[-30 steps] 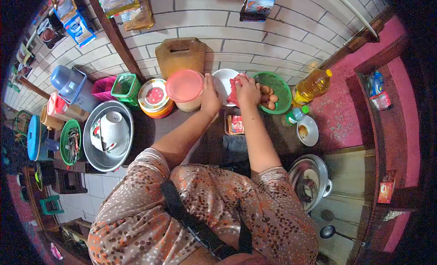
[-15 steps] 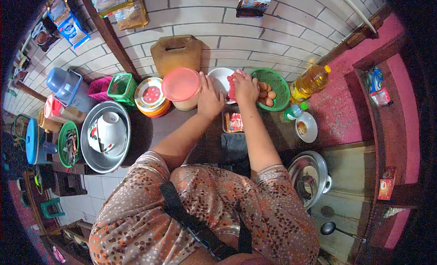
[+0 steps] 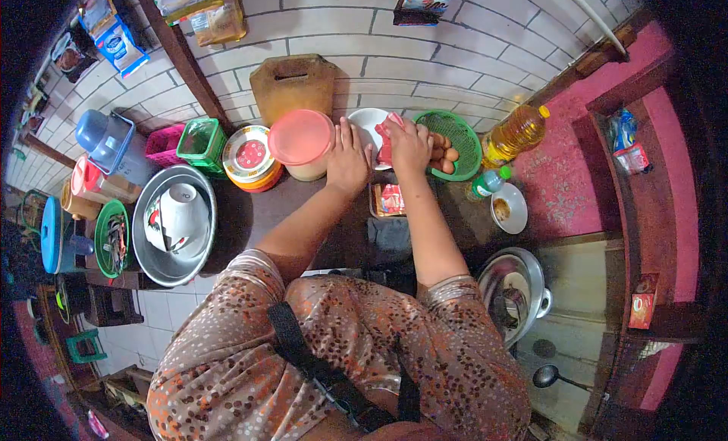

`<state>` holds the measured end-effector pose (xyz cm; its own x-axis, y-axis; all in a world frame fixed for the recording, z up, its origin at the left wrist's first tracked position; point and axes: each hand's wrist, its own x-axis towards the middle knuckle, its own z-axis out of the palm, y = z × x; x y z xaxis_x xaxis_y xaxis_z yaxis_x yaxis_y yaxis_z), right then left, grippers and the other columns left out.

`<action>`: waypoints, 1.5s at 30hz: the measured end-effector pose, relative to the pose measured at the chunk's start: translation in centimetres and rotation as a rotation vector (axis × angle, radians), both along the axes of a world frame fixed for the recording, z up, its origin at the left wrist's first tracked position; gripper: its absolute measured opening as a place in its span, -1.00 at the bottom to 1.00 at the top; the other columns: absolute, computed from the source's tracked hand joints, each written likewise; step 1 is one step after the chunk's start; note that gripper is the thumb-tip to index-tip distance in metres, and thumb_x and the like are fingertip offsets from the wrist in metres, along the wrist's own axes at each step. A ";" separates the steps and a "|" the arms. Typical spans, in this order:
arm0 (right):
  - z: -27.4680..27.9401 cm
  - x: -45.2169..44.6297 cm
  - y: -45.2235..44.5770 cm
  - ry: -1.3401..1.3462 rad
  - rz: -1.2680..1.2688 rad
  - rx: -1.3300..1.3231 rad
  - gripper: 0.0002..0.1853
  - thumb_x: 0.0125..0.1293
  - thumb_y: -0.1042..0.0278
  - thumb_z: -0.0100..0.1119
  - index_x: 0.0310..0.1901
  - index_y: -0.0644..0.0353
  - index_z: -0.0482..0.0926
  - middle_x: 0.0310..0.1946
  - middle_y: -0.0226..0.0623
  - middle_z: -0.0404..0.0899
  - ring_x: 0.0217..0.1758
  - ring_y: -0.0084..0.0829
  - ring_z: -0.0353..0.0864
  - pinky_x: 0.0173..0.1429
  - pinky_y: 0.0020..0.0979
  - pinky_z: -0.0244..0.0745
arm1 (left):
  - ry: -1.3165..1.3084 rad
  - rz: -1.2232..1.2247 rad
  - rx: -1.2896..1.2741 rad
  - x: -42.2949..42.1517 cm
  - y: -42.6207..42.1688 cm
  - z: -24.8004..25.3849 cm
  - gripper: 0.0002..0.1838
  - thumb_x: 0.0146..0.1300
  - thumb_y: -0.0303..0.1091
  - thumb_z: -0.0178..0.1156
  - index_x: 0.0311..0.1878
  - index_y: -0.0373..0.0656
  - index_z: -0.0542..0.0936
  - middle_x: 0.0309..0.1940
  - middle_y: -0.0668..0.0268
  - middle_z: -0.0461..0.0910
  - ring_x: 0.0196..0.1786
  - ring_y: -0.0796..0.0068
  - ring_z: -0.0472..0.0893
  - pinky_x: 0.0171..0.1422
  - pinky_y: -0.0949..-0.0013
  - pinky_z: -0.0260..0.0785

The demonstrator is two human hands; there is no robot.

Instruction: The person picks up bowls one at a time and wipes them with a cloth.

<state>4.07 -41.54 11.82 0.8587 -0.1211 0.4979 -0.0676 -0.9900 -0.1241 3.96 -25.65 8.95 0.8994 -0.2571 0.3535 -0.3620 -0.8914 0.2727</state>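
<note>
My left hand (image 3: 349,164) lies with fingers stretched out between a round tub with a pink lid (image 3: 301,138) and a white bowl (image 3: 365,120). Its thumb is by the bowl's edge; I cannot tell whether it presses on it. Over the right side of that bowl, my right hand (image 3: 410,147) is closed on a soft red thing (image 3: 385,147), a cloth or a packet. Part of it hides under the fingers. Close to the right hand, brown eggs (image 3: 448,160) sit in a green basket (image 3: 472,141). Below the hands is a small tray with red packets (image 3: 390,200).
An oil bottle (image 3: 516,135), a green-capped bottle (image 3: 491,182) and a stained white bowl (image 3: 515,213) stand right. To the left are stacked plates (image 3: 249,153) and a metal basin (image 3: 144,244). A wooden board (image 3: 292,92) leans on the wall.
Both hands keep nearly the same place, with the red thing still in the right one. The whole view has shifted up very slightly.
</note>
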 end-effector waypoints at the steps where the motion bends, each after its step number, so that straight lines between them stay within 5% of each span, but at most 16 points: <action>1: -0.2 -0.1 0.0 -0.079 0.029 -0.061 -0.70 0.45 0.10 0.18 0.12 -0.34 0.78 0.15 -0.43 0.69 0.22 -0.16 0.56 0.29 -0.02 0.42 | 0.000 0.000 -0.001 -0.1 0.0 0.2 -0.22 0.64 0.02 -0.15 0.60 -0.53 0.15 0.67 -0.31 -0.05 0.69 -0.22 0.09 0.75 -0.01 -0.02; 3: -0.5 -0.2 0.0 -0.161 0.061 -0.125 -0.70 0.45 0.13 0.17 0.12 -0.33 0.78 0.16 -0.42 0.69 0.24 -0.16 0.56 0.31 -0.02 0.40 | 0.051 -0.003 0.007 -0.3 -0.1 0.7 -0.24 0.66 0.05 -0.22 0.56 -0.52 0.25 0.65 -0.30 0.02 0.62 -0.27 0.24 0.72 -0.06 0.04; 10: -0.1 -0.7 0.8 -0.158 0.191 -0.074 -0.64 0.42 0.25 0.13 0.17 -0.33 0.74 0.05 -0.39 0.69 0.21 -0.22 0.59 0.26 -0.08 0.42 | 0.282 -0.069 0.158 1.3 0.3 0.0 -0.15 0.64 0.21 -0.22 0.62 -0.41 0.18 0.68 -0.28 -0.08 0.61 -0.35 0.24 0.68 -0.05 0.13; 12: -0.1 -0.7 1.1 -0.164 0.184 -0.073 -0.62 0.42 0.27 0.12 0.18 -0.35 0.73 0.03 -0.39 0.68 0.19 -0.22 0.60 0.24 -0.08 0.44 | 0.278 -0.177 0.408 1.0 0.3 0.0 -0.14 0.63 0.22 -0.19 0.65 -0.38 0.13 0.71 -0.22 -0.12 0.64 -0.39 0.16 0.65 -0.13 0.16; 15: -0.3 -0.7 1.0 -0.158 0.164 -0.091 -0.60 0.43 0.27 0.10 0.20 -0.38 0.72 0.04 -0.39 0.68 0.15 -0.22 0.62 0.20 -0.08 0.46 | 0.195 -0.159 0.296 -0.3 1.2 0.1 -0.16 0.62 0.21 -0.16 0.66 -0.31 0.13 0.71 -0.20 -0.09 0.62 -0.45 0.17 0.61 -0.21 0.22; 16: -0.6 -0.6 1.0 -0.165 0.155 -0.088 -0.60 0.43 0.27 0.10 0.20 -0.39 0.72 0.04 -0.39 0.68 0.13 -0.22 0.62 0.20 -0.08 0.46 | 0.119 -0.191 0.228 -0.5 1.8 0.3 -0.28 0.61 0.00 -0.05 0.65 -0.26 0.20 0.69 -0.24 -0.03 0.54 -0.48 0.31 0.54 -0.20 0.34; 17: -0.8 -0.5 0.9 -0.172 0.146 -0.086 -0.60 0.44 0.27 0.09 0.20 -0.41 0.71 0.05 -0.39 0.68 0.11 -0.22 0.62 0.19 -0.09 0.46 | 0.118 -0.191 0.227 -0.7 2.0 0.5 -0.28 0.61 0.00 -0.05 0.65 -0.26 0.20 0.69 -0.24 -0.03 0.54 -0.48 0.31 0.54 -0.20 0.34; 19: -0.4 -0.6 1.4 -0.175 0.130 -0.099 -0.60 0.44 0.26 0.08 0.21 -0.41 0.70 0.06 -0.39 0.68 0.09 -0.22 0.62 0.18 -0.09 0.46 | 0.248 -0.224 0.283 -2.9 3.1 5.5 -0.36 0.51 -0.25 0.05 0.59 -0.25 0.30 0.61 -0.27 0.17 0.43 -0.31 0.51 0.58 -0.10 0.30; 20: -0.2 -0.8 1.7 -0.176 0.114 -0.113 -0.59 0.45 0.25 0.08 0.23 -0.42 0.69 0.06 -0.39 0.68 0.08 -0.22 0.61 0.18 -0.09 0.46 | 0.118 -0.210 0.326 -2.4 3.0 3.5 -0.30 0.38 -0.37 0.14 0.59 -0.22 0.31 0.58 -0.20 0.28 0.25 -0.17 0.68 0.42 -0.05 0.49; 24: -0.5 -0.6 2.1 -0.178 0.098 -0.149 -0.58 0.45 0.23 0.12 0.26 -0.44 0.66 0.06 -0.43 0.69 0.04 -0.23 0.64 0.13 -0.11 0.49 | 0.123 -0.267 0.217 -2.5 4.7 2.1 -0.32 0.37 -0.35 0.16 0.56 -0.22 0.35 0.53 -0.10 0.39 0.27 -0.03 0.69 0.41 -0.03 0.49; 30: 0.6 -1.6 3.5 -0.135 0.021 0.026 -0.63 0.46 0.06 0.24 0.26 -0.37 0.65 0.07 -0.51 0.73 0.03 -0.19 0.66 0.10 -0.08 0.52 | 0.064 -0.482 -0.145 -5.3 9.3 5.4 -0.53 0.50 -0.19 0.18 0.39 -0.16 0.58 0.47 0.07 0.51 0.31 0.03 0.67 0.31 0.07 0.58; 33: 1.2 -2.0 3.9 -0.019 -0.029 0.043 -0.66 0.44 -0.10 0.23 0.12 -0.21 0.71 0.01 -0.42 0.73 0.05 -0.14 0.64 0.15 -0.03 0.50 | -0.155 -0.521 -0.276 -4.8 12.6 5.8 -0.55 0.49 -0.11 0.23 0.33 -0.11 0.63 0.46 0.14 0.52 0.42 -0.02 0.55 0.50 -0.06 0.40; 35: 4.1 -2.6 5.4 0.021 -0.038 0.096 -0.62 0.41 -0.18 0.23 -0.14 -0.04 0.76 -0.06 -0.30 0.72 0.06 -0.09 0.61 0.20 -0.01 0.47 | -0.269 -0.335 -0.245 -4.5 15.0 6.1 -0.55 0.47 -0.12 0.27 0.31 -0.10 0.64 0.45 0.17 0.53 0.54 -0.07 0.40 0.63 -0.24 0.16; 36: 5.2 -2.8 6.1 0.034 -0.049 0.066 -0.61 0.39 -0.18 0.25 -0.23 0.00 0.76 -0.08 -0.26 0.71 0.03 -0.08 0.60 0.19 -0.01 0.48 | -0.224 -0.299 -0.301 -3.6 16.1 5.0 -0.46 0.46 -0.02 0.26 0.37 -0.13 0.58 0.52 0.06 0.41 0.59 -0.23 0.28 0.65 -0.35 0.02; 40: 5.8 -1.7 7.5 0.078 -0.020 0.086 -0.58 0.30 -0.15 0.34 -0.39 0.08 0.74 -0.09 -0.18 0.69 0.03 -0.07 0.62 0.08 -0.02 0.54 | -0.092 -0.008 -0.186 -2.0 18.4 2.3 -0.23 0.46 0.18 0.19 0.54 -0.15 0.39 0.62 -0.17 0.16 0.61 -0.42 0.16 0.65 -0.33 0.03; 45: 4.3 -0.1 7.5 -0.018 0.209 0.152 -0.57 0.28 -0.19 0.36 -0.36 0.08 0.73 -0.15 -0.17 0.71 -0.04 -0.09 0.69 -0.02 -0.06 0.61 | -0.094 -0.108 -0.137 -0.6 18.2 0.4 -0.21 0.50 0.25 0.09 0.57 -0.11 0.38 0.66 -0.15 0.10 0.66 -0.38 0.08 0.67 -0.32 -0.01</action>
